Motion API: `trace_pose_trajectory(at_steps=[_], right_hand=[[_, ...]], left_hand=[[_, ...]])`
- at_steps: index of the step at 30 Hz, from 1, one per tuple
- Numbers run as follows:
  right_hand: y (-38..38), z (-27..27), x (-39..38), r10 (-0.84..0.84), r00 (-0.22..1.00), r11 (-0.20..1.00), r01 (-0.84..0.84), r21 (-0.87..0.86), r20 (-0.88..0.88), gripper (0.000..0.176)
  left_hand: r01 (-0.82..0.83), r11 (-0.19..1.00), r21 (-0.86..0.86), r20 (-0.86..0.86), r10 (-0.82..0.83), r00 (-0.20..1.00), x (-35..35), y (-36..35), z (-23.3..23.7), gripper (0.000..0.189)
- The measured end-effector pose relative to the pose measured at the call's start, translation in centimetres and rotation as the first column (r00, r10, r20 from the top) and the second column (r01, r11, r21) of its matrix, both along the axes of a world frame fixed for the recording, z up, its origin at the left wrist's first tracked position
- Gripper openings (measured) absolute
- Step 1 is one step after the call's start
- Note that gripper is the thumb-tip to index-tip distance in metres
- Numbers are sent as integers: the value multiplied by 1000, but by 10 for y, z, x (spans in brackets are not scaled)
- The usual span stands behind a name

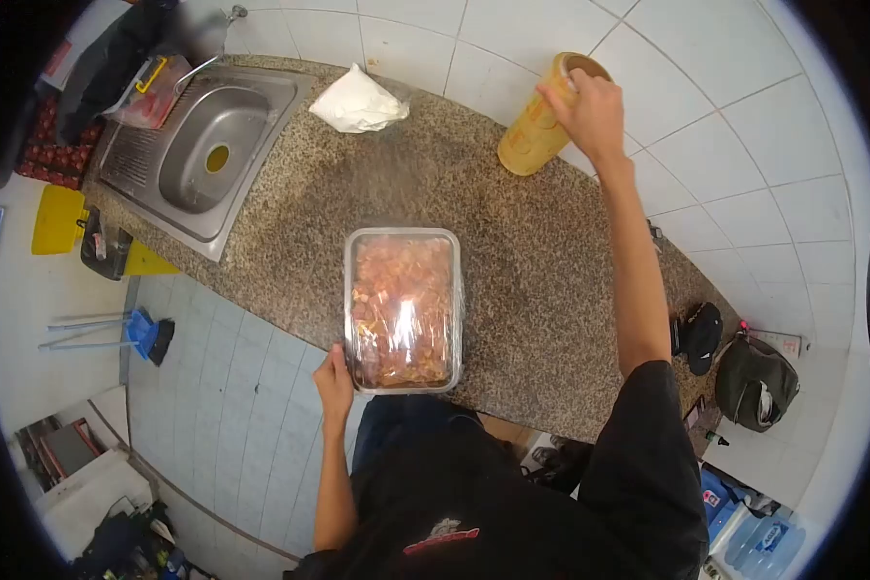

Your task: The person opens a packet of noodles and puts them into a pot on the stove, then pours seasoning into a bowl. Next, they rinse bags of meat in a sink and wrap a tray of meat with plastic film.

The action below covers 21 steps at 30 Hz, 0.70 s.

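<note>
A clear rectangular container [349, 309] holds chopped, pinkish-orange meat pieces [396, 280]. Shiny cling film is stretched over its top and reflects the light. My left hand [334, 389] grips the container's near left corner at the counter's front edge, its thumb up along the side and the other fingers largely hidden. Toward the back wall, a large yellowish roll of cling film [532, 137] stands on end, slightly tilted in this view. My right hand [588, 108] is closed on the roll's top rim, with some fingers inside the core.
The speckled stone counter [532, 309] runs along a tiled wall. A white crumpled packet [360, 101] lies near the wall, left of the roll. Further left is a steel sink [213, 159]. A black cap [703, 338] and a dark bag [759, 382] sit at the right end.
</note>
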State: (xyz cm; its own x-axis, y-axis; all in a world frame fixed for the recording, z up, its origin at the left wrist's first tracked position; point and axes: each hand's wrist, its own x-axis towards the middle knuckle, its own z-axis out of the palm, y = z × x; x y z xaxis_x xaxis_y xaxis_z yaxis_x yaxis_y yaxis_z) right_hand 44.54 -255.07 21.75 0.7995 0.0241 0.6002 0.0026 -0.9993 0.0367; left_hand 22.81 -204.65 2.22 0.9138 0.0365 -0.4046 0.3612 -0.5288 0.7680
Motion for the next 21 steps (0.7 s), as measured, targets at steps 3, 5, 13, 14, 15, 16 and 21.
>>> trace_pose_trajectory(at_steps=[3, 5, 13, 14, 15, 16, 21], right_hand=[[-17, 5, -9, 141, 978, 990, -137, -37, 153, 39], [-9, 2, -28, 191, 927, 981, -194, -23, 322, 40], [184, -181, -176, 154, 984, 335, 29, 942, -85, 45], [208, -203, -181, 218, 961, 322, 91, 943, -167, 49], [222, -211, -187, 281, 929, 308, 150, 939, -240, 53], [218, -213, -199, 291, 941, 69, 158, 985, -172, 53], [219, -261, -271, 338, 933, -180, 193, 965, -124, 55]], left_hand=[[-16, 1000, 6, 332, 13, 943, 39, -23, 18, 46], [-52, 991, -126, 404, 99, 910, 85, -39, 5, 53], [102, 910, -403, 143, -47, 989, 175, -70, -37, 58], [-4, 880, -476, 103, 60, 993, 164, -67, -38, 58], [-104, 837, -538, 61, 162, 985, 154, -64, -29, 58], [-213, 736, -642, -59, 230, 971, 133, -63, -18, 56], [-203, 830, -519, -124, 162, 979, 52, -52, -26, 56]])
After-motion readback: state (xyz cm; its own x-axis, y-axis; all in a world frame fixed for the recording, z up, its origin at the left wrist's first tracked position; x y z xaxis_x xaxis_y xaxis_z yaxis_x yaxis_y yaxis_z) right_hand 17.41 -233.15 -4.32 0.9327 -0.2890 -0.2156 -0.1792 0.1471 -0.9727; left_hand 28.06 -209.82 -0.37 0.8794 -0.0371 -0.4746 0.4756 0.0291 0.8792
